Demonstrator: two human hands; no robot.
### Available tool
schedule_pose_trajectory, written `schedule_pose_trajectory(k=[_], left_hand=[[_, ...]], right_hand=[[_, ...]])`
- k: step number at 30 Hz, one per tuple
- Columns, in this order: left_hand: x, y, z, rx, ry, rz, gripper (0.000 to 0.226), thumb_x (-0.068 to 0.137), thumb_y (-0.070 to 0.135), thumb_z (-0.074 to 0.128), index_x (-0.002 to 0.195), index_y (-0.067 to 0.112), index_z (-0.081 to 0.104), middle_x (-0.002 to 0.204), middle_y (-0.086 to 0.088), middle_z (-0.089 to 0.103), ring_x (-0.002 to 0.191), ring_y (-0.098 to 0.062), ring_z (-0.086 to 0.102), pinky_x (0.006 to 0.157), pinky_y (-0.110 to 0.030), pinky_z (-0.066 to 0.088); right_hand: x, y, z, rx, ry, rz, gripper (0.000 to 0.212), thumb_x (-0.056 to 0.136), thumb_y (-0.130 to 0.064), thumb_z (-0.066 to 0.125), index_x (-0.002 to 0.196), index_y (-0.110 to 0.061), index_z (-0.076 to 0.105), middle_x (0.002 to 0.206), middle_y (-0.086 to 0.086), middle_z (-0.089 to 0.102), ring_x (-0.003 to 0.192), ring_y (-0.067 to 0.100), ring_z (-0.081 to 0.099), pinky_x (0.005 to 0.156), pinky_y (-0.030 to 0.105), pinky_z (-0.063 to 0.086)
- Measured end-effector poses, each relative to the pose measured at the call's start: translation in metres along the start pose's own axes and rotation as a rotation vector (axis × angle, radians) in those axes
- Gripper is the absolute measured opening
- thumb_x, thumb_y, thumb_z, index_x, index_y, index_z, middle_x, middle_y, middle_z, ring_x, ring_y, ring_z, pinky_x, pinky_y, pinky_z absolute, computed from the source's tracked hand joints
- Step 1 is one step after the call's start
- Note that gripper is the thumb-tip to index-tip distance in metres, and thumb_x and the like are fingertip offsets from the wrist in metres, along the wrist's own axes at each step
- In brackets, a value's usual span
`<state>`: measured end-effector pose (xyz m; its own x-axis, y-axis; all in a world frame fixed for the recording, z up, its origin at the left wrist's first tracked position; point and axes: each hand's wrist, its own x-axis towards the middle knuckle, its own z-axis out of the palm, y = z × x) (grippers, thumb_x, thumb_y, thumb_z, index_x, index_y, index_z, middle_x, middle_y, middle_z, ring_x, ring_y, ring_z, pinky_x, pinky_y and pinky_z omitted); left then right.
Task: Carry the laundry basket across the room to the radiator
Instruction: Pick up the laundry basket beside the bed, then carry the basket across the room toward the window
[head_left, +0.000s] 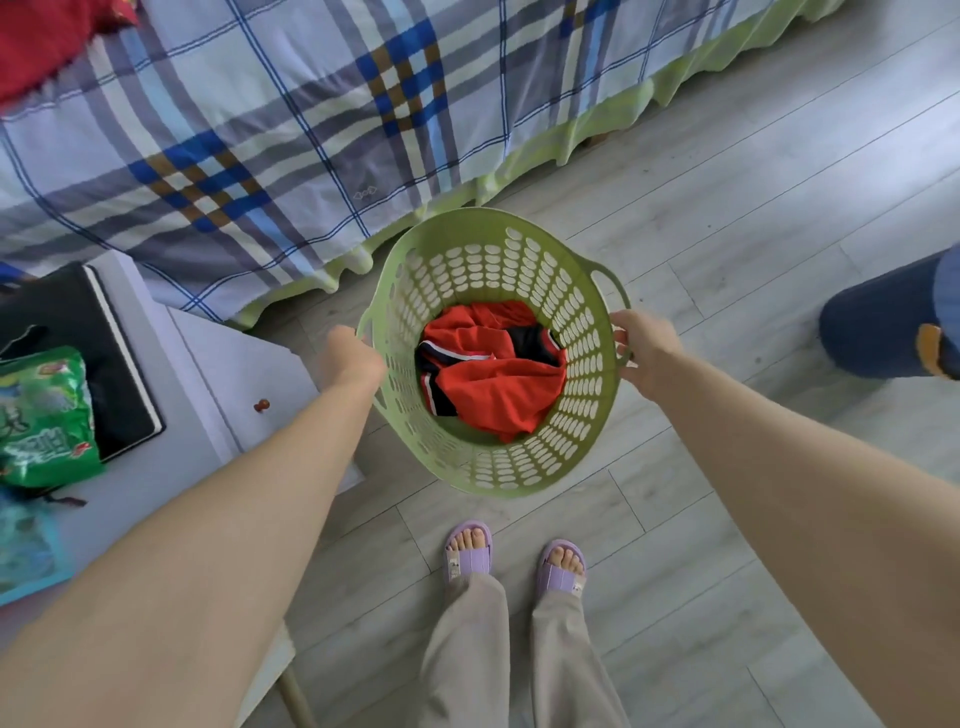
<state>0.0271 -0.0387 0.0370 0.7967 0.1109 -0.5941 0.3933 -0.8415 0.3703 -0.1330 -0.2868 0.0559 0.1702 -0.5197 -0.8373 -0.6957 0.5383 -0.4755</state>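
Observation:
A round green laundry basket (582, 395) with a perforated wall hangs in front of me above the grey wood floor. Red clothing with black and white trim (488, 374) lies in its bottom. My left hand (350, 358) grips the basket's left rim by the handle. My right hand (647, 351) grips the right rim just below the other handle. The basket tilts slightly toward me. No radiator is in view.
A bed with a blue plaid cover (291, 130) fills the top left, close behind the basket. A white nightstand (197, 395) with a black book (104, 343) and green packets (41, 410) stands at my left. A dark blue object (893, 322) lies at right. My feet in purple slippers (514, 561) stand below.

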Motion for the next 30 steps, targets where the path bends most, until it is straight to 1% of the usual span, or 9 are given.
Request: schedule_pose_trajectory(k=[3,7,11,14,17,19,22,28,30], left_hand=[[-0.02,0.017,-0.01,0.044,-0.001,0.057,0.024,0.09,0.006,0.044,0.108,0.0,0.059,0.107,-0.023,0.068,0.098,-0.039,0.066,0.087,-0.051,0.055],[-0.057,0.046,-0.022,0.088,-0.008,0.174,0.016,0.091,0.007,0.044,0.095,0.002,0.059,0.105,-0.025,0.068,0.096,-0.04,0.066,0.089,-0.051,0.054],[-0.088,0.072,-0.028,0.136,-0.046,0.275,0.02,0.09,0.006,0.046,0.097,-0.004,0.062,0.103,-0.028,0.068,0.097,-0.042,0.065,0.088,-0.052,0.054],[-0.113,0.092,-0.025,0.138,-0.069,0.346,0.019,0.088,0.002,0.045,0.072,0.007,0.055,0.095,-0.022,0.068,0.094,-0.04,0.067,0.089,-0.054,0.054],[-0.138,0.11,-0.019,0.116,-0.111,0.389,0.016,0.086,-0.001,0.043,0.08,0.007,0.056,0.096,-0.025,0.066,0.093,-0.039,0.067,0.089,-0.055,0.054],[-0.156,0.123,-0.012,0.106,-0.145,0.419,0.016,0.085,-0.001,0.043,0.084,0.004,0.058,0.101,-0.029,0.066,0.096,-0.042,0.066,0.089,-0.055,0.054],[-0.19,0.141,0.003,0.153,-0.188,0.487,0.017,0.087,0.003,0.046,0.073,0.007,0.056,0.09,-0.024,0.064,0.096,-0.042,0.066,0.089,-0.054,0.055],[-0.267,0.172,0.044,0.168,-0.299,0.572,0.031,0.083,-0.006,0.044,0.06,0.014,0.047,0.072,-0.015,0.056,0.077,-0.032,0.057,0.09,-0.055,0.053],[-0.297,0.18,0.061,0.197,-0.355,0.594,0.031,0.082,-0.009,0.047,0.061,0.013,0.051,0.065,-0.01,0.055,0.074,-0.031,0.058,0.086,-0.053,0.054]], right_hand=[[-0.025,0.005,-0.024,0.019,-0.022,-0.005,0.011,0.087,-0.018,0.055,0.088,-0.008,0.058,0.08,0.01,0.061,0.073,0.02,0.058,0.083,0.041,0.051],[-0.063,0.017,-0.057,0.026,0.009,-0.057,0.014,0.089,-0.02,0.058,0.079,-0.011,0.052,0.091,0.016,0.057,0.085,0.025,0.056,0.096,0.046,0.051],[-0.096,0.026,-0.093,0.102,0.065,-0.037,0.029,0.091,-0.017,0.058,0.113,0.001,0.058,0.117,0.02,0.066,0.109,0.034,0.065,0.097,0.051,0.052],[-0.12,0.034,-0.122,0.173,0.097,-0.02,0.039,0.087,-0.017,0.06,0.121,0.001,0.057,0.123,0.02,0.063,0.115,0.034,0.062,0.099,0.05,0.051],[-0.144,0.045,-0.153,0.206,0.13,-0.033,0.037,0.086,-0.018,0.059,0.118,0.0,0.058,0.115,0.025,0.062,0.11,0.035,0.063,0.097,0.055,0.051],[-0.158,0.052,-0.174,0.195,0.156,-0.069,0.024,0.088,-0.018,0.056,0.107,-0.004,0.061,0.118,0.031,0.064,0.113,0.041,0.064,0.095,0.059,0.051],[-0.177,0.067,-0.207,0.204,0.219,-0.104,0.006,0.089,-0.018,0.055,0.087,-0.016,0.059,0.114,0.027,0.068,0.108,0.038,0.067,0.09,0.056,0.055],[-0.21,0.098,-0.277,0.325,0.363,-0.121,0.016,0.088,-0.014,0.054,0.075,-0.023,0.058,0.094,0.013,0.066,0.102,0.036,0.067,0.09,0.058,0.054],[-0.219,0.111,-0.304,0.368,0.378,-0.116,0.011,0.088,-0.012,0.054,0.084,-0.016,0.063,0.09,0.013,0.059,0.092,0.031,0.063,0.092,0.06,0.052]])
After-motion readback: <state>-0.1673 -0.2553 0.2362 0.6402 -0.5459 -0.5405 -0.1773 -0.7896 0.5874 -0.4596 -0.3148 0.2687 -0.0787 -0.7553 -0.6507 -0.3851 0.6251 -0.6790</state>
